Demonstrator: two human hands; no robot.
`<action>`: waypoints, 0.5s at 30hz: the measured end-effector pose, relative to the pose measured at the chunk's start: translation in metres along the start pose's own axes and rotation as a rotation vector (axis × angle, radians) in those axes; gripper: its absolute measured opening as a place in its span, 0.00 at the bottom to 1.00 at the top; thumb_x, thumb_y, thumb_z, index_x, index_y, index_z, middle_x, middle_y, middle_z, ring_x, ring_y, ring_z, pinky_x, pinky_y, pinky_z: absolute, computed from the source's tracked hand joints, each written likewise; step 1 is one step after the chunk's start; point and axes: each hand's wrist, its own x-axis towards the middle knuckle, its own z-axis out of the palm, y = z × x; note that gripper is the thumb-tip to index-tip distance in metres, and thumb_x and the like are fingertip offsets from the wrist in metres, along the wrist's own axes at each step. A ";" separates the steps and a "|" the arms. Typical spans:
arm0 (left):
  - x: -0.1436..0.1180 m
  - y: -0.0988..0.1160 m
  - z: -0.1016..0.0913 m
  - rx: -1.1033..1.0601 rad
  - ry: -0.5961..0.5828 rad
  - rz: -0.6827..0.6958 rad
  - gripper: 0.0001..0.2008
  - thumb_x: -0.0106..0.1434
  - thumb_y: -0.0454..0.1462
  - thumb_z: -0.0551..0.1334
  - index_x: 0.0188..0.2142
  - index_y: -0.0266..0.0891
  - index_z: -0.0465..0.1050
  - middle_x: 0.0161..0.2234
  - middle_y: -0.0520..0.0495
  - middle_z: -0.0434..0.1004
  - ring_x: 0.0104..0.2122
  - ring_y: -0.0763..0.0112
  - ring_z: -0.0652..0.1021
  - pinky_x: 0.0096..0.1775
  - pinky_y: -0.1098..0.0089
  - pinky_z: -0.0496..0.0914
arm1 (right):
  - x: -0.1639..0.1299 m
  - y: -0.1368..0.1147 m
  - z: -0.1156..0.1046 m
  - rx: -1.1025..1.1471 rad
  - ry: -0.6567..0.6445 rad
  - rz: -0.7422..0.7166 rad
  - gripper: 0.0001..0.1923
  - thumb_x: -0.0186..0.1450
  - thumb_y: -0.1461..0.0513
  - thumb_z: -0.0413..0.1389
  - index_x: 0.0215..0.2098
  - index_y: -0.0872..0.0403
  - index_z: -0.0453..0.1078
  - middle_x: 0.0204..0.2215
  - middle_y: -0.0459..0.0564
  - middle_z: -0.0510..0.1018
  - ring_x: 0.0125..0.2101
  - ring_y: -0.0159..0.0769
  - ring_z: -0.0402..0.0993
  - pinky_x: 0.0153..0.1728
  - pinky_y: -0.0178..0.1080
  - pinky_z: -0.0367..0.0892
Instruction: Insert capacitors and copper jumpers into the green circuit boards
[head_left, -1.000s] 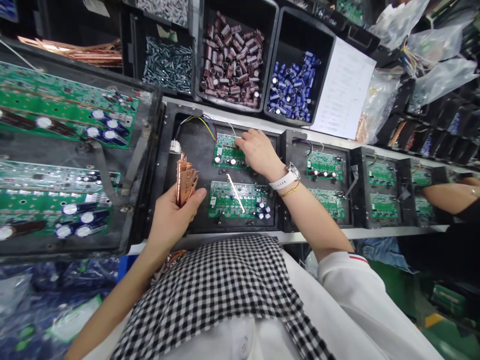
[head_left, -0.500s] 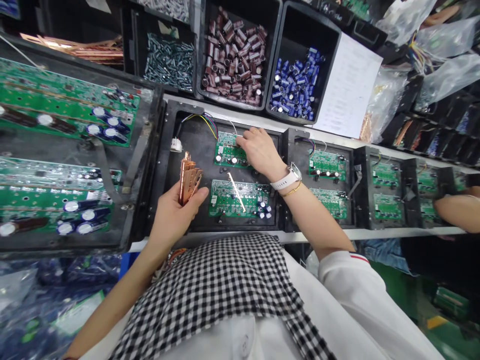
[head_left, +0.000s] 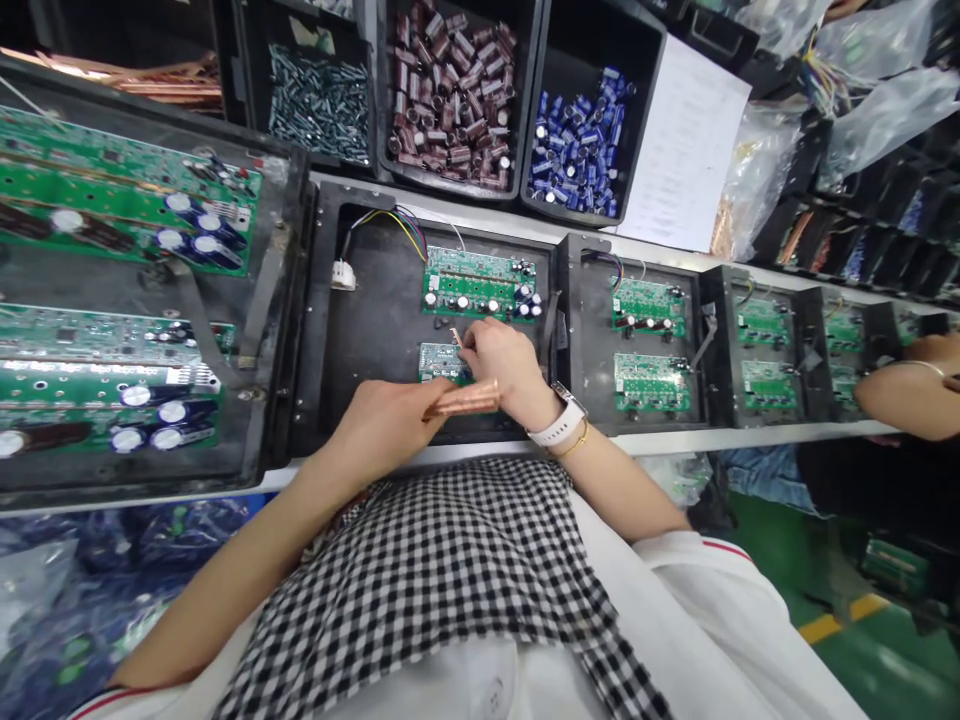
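Note:
My left hand (head_left: 394,425) is closed around a bundle of copper strips (head_left: 471,398), which points to the right in front of my other wrist. Over the lower green circuit board (head_left: 433,358), my right hand (head_left: 504,365) pinches a single thin copper strip (head_left: 454,336), its end poking out past the fingertips. Both hands and the bundle cover most of that board. Just above lies the upper circuit board (head_left: 480,272), fully visible, with several capacitors along its lower edge and right end. Both boards sit in a black tray (head_left: 375,340).
Behind the tray stand bins of brown capacitors (head_left: 454,100), blue capacitors (head_left: 577,140) and small dark metal parts (head_left: 319,105). A paper sheet (head_left: 679,150) lies beside them. Larger boards (head_left: 112,350) are at left. Further trays (head_left: 651,340) run rightward, near another person's arm (head_left: 907,400).
My right hand has come down from the upper board to the lower one and picked up the copper strip lying there. My left hand has moved right, its bundle tipping from upright to level.

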 end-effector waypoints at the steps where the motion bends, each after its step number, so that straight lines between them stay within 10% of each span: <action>1: -0.002 -0.003 0.001 0.022 -0.040 0.083 0.13 0.63 0.38 0.56 0.41 0.43 0.79 0.29 0.49 0.82 0.26 0.64 0.79 0.27 0.71 0.61 | 0.003 0.001 0.001 0.007 -0.002 0.016 0.07 0.69 0.63 0.52 0.41 0.56 0.72 0.40 0.55 0.79 0.41 0.43 0.77 0.38 0.40 0.67; 6: -0.014 -0.016 0.002 -0.138 0.032 0.233 0.18 0.60 0.36 0.57 0.46 0.44 0.81 0.37 0.48 0.85 0.31 0.65 0.82 0.34 0.72 0.68 | 0.007 0.002 0.006 0.066 0.001 0.083 0.07 0.66 0.62 0.53 0.38 0.54 0.72 0.38 0.55 0.81 0.39 0.45 0.78 0.39 0.43 0.69; 15: -0.020 -0.011 -0.003 -0.379 0.189 -0.065 0.14 0.62 0.42 0.62 0.44 0.39 0.80 0.28 0.51 0.81 0.22 0.72 0.75 0.30 0.75 0.67 | -0.009 -0.012 0.000 0.151 0.127 0.054 0.07 0.67 0.66 0.50 0.39 0.55 0.71 0.36 0.53 0.79 0.36 0.39 0.75 0.38 0.39 0.66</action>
